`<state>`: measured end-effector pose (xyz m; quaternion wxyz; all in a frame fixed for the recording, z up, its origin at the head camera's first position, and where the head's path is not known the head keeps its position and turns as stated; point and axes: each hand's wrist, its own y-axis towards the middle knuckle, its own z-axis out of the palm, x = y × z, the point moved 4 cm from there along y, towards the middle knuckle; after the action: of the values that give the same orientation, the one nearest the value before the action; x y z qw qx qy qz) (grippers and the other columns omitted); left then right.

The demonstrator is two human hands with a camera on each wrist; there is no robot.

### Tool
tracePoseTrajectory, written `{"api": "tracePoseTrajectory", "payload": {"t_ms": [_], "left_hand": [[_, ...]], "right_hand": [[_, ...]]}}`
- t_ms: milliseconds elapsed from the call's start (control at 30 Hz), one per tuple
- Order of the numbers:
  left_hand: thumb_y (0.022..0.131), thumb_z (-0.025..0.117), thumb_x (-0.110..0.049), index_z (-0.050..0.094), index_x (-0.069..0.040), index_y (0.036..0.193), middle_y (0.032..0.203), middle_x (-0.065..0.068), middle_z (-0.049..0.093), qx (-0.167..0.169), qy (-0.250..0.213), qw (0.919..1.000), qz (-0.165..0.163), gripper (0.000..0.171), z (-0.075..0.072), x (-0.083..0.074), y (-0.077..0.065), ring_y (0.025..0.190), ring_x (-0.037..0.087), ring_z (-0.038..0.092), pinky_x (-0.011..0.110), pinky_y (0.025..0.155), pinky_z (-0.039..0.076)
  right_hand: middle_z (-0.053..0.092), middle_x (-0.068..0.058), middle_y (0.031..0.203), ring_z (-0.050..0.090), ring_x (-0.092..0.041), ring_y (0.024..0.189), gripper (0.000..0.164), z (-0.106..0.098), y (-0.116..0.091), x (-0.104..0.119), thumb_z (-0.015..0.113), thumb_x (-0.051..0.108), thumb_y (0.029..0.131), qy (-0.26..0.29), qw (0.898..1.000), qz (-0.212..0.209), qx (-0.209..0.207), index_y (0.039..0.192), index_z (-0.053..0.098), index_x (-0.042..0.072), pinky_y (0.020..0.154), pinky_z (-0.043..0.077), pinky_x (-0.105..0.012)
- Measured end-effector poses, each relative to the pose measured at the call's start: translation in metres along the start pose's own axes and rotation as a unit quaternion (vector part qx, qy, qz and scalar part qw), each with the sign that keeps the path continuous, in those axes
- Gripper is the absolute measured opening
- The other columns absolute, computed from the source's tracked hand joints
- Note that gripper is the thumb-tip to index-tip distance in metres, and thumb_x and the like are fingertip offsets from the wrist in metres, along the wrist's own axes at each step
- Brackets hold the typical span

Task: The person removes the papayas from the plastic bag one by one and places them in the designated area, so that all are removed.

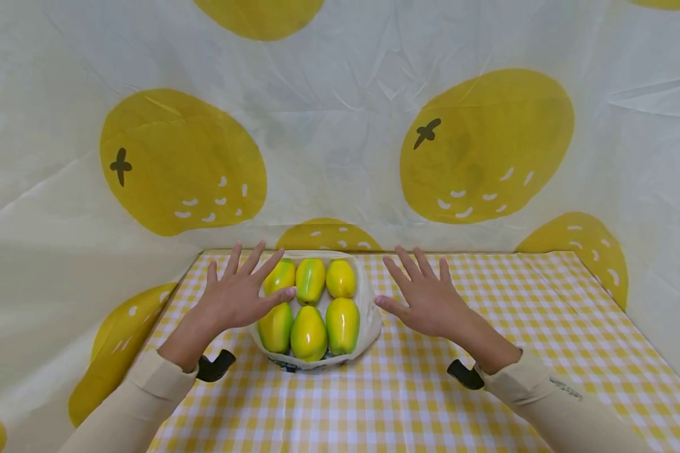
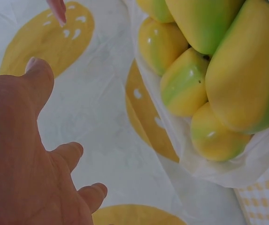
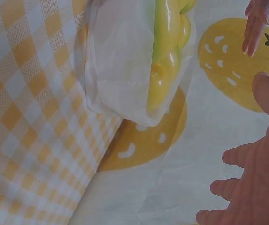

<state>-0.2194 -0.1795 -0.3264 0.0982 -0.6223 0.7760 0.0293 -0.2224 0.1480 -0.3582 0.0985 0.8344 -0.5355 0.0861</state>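
Note:
Several glossy yellow-and-green fruits (image 1: 308, 333), shaped like mangoes, lie in two rows inside a white cloth-like bag or lined basket (image 1: 369, 318). My left hand (image 1: 235, 302) is held out with fingers spread, its thumb overlapping the fruits in the head view. To the right of the bag, my right hand (image 1: 430, 305) is also spread, holding nothing. In the left wrist view the fruits (image 2: 186, 82) appear beyond the open palm. The right wrist view shows the white side of the bag (image 3: 120, 61) apart from the fingers.
A yellow-and-white checked cloth (image 1: 521, 377) covers the table. Behind it hangs a pale sheet (image 1: 328, 126) printed with large yellow fruits, which also runs down both sides. Dark wrist mounts (image 1: 216, 366) sit at both sleeves.

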Motion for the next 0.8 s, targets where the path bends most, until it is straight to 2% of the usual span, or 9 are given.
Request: {"api": "tracePoseTrajectory", "payload": {"t_ms": [300,567,800], "left_hand": [[0.097,0.042,-0.078,0.015,-0.037,0.168,0.178,0.009,0.003,-0.003,0.004,1.0,0.004,0.086,0.004,0.0,0.001,0.161,0.049,-0.008,0.084,0.116,-0.005],[0.098,0.044,-0.076,0.017,-0.036,0.168,0.178,0.008,0.006,-0.011,0.005,0.9999,0.008,0.085,0.008,-0.004,-0.002,0.162,0.048,-0.004,0.084,0.117,0.001],[0.097,0.045,-0.076,0.019,-0.035,0.168,0.178,0.007,0.005,-0.016,0.001,0.9998,0.008,0.085,0.01,-0.003,-0.002,0.162,0.047,-0.006,0.084,0.117,-0.001]], "right_hand": [[0.01,-0.013,0.177,0.007,-0.048,0.162,0.082,0.004,0.002,0.008,0.048,0.062,0.104,-0.005,1.0,-0.01,-0.002,0.168,0.023,0.017,0.118,0.003,-0.083],[0.009,-0.013,0.177,0.004,-0.046,0.163,0.083,0.009,0.005,0.014,0.049,0.063,0.103,0.003,1.0,-0.016,0.008,0.168,0.022,0.018,0.119,0.002,-0.082],[0.008,-0.012,0.177,0.003,-0.045,0.163,0.082,0.011,0.008,0.02,0.048,0.063,0.103,0.004,1.0,-0.025,0.006,0.167,0.024,0.018,0.12,0.001,-0.081]]}}
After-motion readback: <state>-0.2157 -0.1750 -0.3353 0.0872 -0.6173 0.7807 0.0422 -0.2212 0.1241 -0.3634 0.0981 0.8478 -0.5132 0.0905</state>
